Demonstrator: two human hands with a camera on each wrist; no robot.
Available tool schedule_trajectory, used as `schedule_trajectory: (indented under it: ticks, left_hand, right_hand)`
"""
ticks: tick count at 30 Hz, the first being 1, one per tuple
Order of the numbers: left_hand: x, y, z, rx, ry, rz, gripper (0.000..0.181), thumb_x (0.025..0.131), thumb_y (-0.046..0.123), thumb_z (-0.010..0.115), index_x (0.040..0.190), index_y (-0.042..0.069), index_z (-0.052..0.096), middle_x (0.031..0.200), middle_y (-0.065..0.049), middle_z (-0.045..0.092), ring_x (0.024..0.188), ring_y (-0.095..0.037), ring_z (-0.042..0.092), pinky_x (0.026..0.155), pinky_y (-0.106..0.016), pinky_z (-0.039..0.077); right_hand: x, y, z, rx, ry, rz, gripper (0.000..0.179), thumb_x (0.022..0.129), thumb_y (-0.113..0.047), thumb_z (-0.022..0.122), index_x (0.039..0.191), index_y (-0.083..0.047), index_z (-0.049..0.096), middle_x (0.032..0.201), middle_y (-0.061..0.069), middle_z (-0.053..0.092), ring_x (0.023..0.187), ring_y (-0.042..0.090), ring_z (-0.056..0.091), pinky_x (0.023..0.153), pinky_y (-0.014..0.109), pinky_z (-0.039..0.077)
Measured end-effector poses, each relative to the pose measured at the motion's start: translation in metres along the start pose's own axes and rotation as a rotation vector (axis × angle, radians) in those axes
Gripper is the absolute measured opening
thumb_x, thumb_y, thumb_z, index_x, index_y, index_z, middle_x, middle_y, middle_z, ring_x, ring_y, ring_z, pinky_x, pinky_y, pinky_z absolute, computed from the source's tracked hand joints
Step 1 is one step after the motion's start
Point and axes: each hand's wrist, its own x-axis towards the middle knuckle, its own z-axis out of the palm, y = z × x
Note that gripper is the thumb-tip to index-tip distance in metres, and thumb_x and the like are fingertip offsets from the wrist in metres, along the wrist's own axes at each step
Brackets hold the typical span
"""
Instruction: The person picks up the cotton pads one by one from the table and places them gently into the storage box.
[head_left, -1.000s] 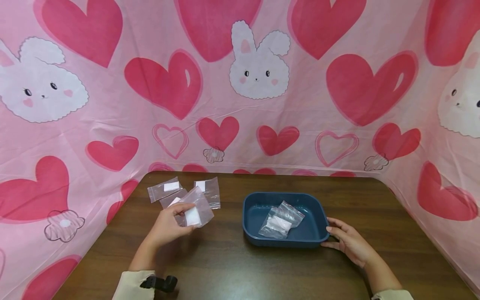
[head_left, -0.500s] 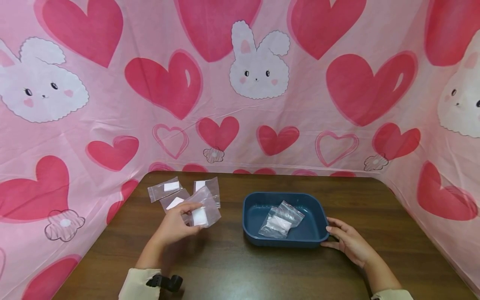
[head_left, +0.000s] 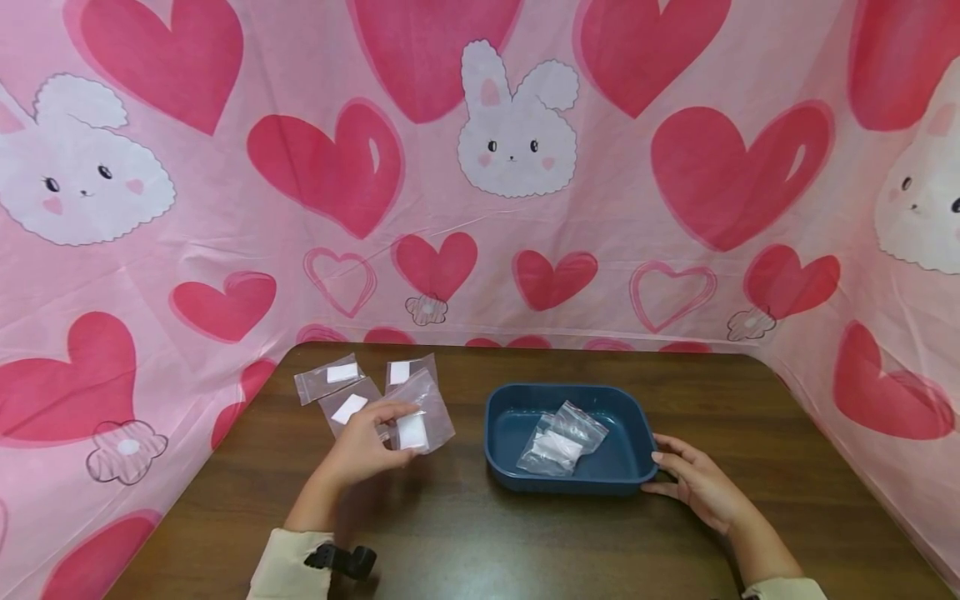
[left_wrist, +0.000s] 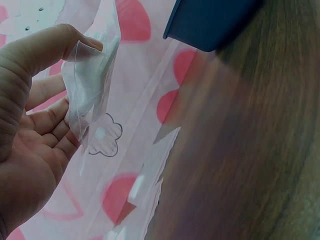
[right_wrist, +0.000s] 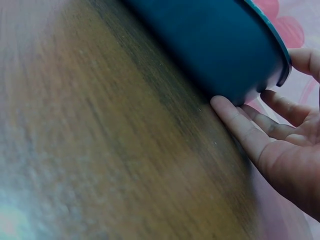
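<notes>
In the head view my left hand [head_left: 367,446] pinches a small clear zip bag [head_left: 431,417] with a white block inside, held above the table. The left wrist view shows thumb and fingers on either side of this bag [left_wrist: 92,77]. Just behind it lie more such bags: one [head_left: 350,408] beside my knuckles, one [head_left: 328,381] farther left, and one [head_left: 400,372] partly hidden by the held bag. My right hand [head_left: 701,485] grips the right end of a blue rectangular tray [head_left: 622,425], fingers against its outer wall. Clear bags with white contents [head_left: 558,446] lie inside the tray.
Everything stands on a brown wooden table [head_left: 480,542]. Pink cloth [head_left: 517,225] with hearts and rabbits hangs around its back and sides. A black strap with a small camera [head_left: 345,560] sits on my left wrist.
My left hand has moved to the right with the held bag, toward the tray, uncovering more of the bag by my knuckles. My right hand and the tray have stayed put.
</notes>
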Motion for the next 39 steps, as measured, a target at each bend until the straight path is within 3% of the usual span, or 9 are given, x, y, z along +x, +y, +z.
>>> schedule_trajectory:
  ticks: [5,19,28,32,39]
  left_hand:
    - [0.002,0.000,0.003,0.020,0.015,0.046,0.054,0.063,0.013,0.088,0.114,0.008,0.072,0.112,-0.005,0.068,0.090,-0.019,0.059,0.073,-0.033,0.052]
    - [0.009,0.005,0.009,0.008,-0.010,0.082,0.055,0.064,0.016,0.087,0.116,0.011,0.072,0.115,-0.008,0.067,0.090,-0.021,0.059,0.072,-0.041,0.056]
    - [0.013,0.012,0.016,-0.054,-0.058,0.033,0.057,0.065,0.015,0.087,0.119,0.012,0.071,0.121,-0.008,0.064,0.094,-0.025,0.055,0.072,-0.047,0.057]
    - [0.015,0.016,0.019,-0.060,-0.068,0.019,0.057,0.065,0.014,0.086,0.120,0.014,0.071,0.120,-0.005,0.064,0.093,-0.024,0.054,0.069,-0.044,0.057]
    - [0.020,0.018,0.023,-0.038,-0.079,0.087,0.056,0.064,0.014,0.087,0.118,0.013,0.071,0.117,-0.003,0.065,0.090,-0.021,0.055,0.068,-0.042,0.056]
  right_hand:
    - [0.000,-0.001,0.001,-0.005,0.013,0.013,0.050,0.105,-0.014,0.044,0.144,0.013,0.027,0.126,0.002,0.055,0.109,0.013,0.060,0.088,0.047,0.053]
    - [0.001,-0.001,0.000,0.012,-0.017,0.012,0.050,0.105,-0.014,0.042,0.144,0.014,0.025,0.126,0.002,0.055,0.109,0.014,0.060,0.089,0.047,0.052]
    - [0.001,-0.001,0.000,0.011,-0.022,0.005,0.051,0.105,-0.013,0.041,0.143,0.015,0.023,0.125,0.002,0.055,0.108,0.015,0.061,0.089,0.046,0.053]
    - [0.001,-0.002,0.000,0.009,-0.017,0.009,0.052,0.105,-0.014,0.042,0.144,0.015,0.023,0.127,0.003,0.054,0.109,0.014,0.060,0.089,0.046,0.052]
    - [0.000,-0.002,0.001,0.022,-0.021,0.002,0.045,0.105,-0.013,0.042,0.143,0.010,0.031,0.125,0.001,0.056,0.109,0.014,0.060,0.089,0.046,0.053]
